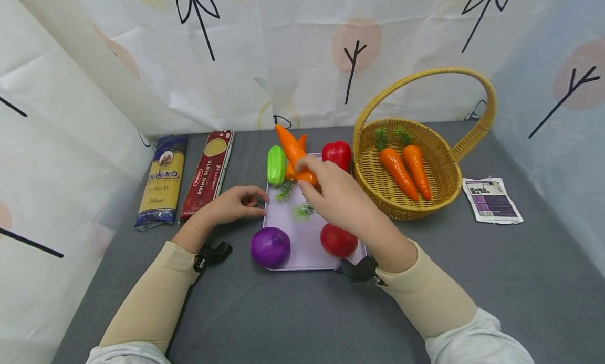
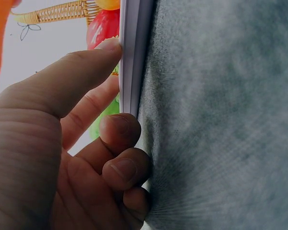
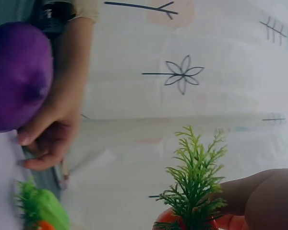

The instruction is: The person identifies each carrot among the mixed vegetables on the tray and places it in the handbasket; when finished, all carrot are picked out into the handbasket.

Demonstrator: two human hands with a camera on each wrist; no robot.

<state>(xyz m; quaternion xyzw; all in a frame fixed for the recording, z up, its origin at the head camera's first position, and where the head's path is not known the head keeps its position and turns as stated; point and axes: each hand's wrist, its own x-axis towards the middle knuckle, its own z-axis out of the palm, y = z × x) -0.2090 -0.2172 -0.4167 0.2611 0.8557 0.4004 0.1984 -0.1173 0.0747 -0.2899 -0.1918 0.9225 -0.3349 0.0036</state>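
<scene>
My right hand (image 1: 337,193) grips a toy orange carrot (image 1: 289,143) near its top end, tip pointing away. Its leafy green top (image 3: 194,182) stands out in the right wrist view. Below it, another carrot (image 1: 289,172) lies on the lilac tray (image 1: 302,248), partly hidden by the held one. My left hand (image 1: 236,204) rests at the tray's left edge. In the left wrist view the thumb and forefinger touch the rim (image 2: 130,62), while the other fingers curl loosely by the grey cloth. A green cucumber (image 1: 276,165), red pepper (image 1: 337,155), tomato (image 1: 338,240) and purple onion (image 1: 270,247) sit around the tray.
A yellow wicker basket (image 1: 392,211) with a tall handle stands right of the tray, two carrots (image 1: 398,172) inside. Farther right lies a white and purple packet (image 1: 492,200). Two pasta packs, yellow-blue (image 1: 163,180) and red (image 1: 208,172), lie at left. Patterned cloth (image 1: 302,54) hangs behind.
</scene>
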